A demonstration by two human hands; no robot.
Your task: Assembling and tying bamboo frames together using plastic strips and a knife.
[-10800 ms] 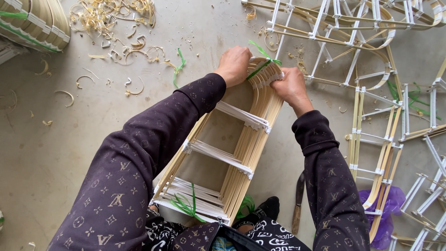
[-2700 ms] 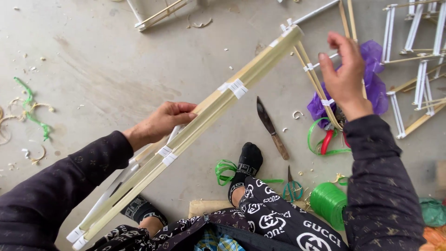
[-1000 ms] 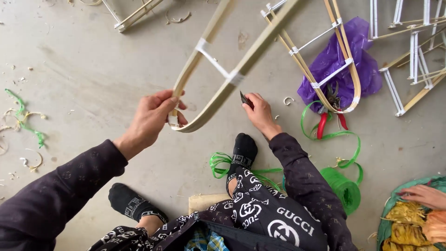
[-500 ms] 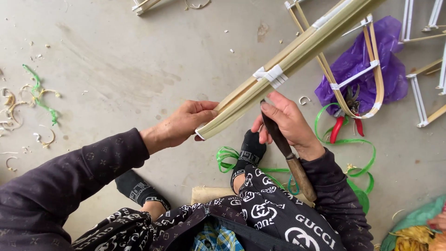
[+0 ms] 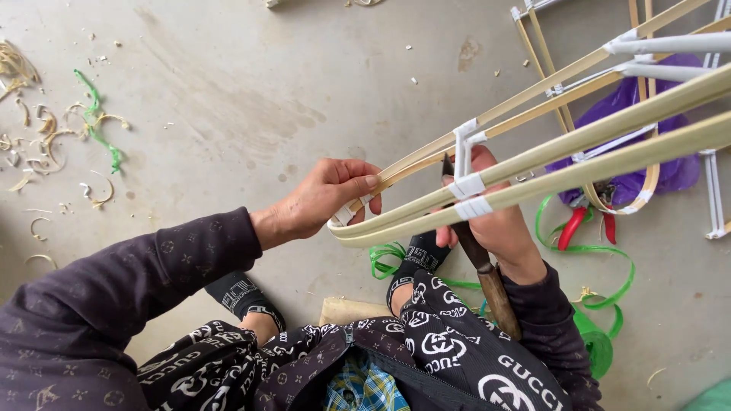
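Shavings [image 5: 46, 144] and a green strap scrap [image 5: 97, 125] are scattered on the bare grey concrete floor [image 5: 228, 91] at left. The bent end of a bamboo-strip frame [image 5: 533, 164] is pinched by the left hand [image 5: 324, 198]. A wooden-handled knife [image 5: 476, 251] is gripped by the right hand [image 5: 499, 224], blade against the strips. A purple bag [image 5: 670, 171] lies rightward.

Pale curled shavings [image 5: 46, 144] were scattered over the grey concrete floor [image 5: 228, 91] at the left, and a green strap scrap [image 5: 99, 122] was lain among them. At the right, a purple plastic bag [image 5: 655, 160] was seen under other bamboo frames [image 5: 563, 106], with red-handled pliers [image 5: 571, 227] just beside it. Loops of green strapping [image 5: 601, 266] were spread nearby, beside a green strap roll [image 5: 598, 342]. A pale wooden block [image 5: 346, 310] was partly hidden at the bottom.
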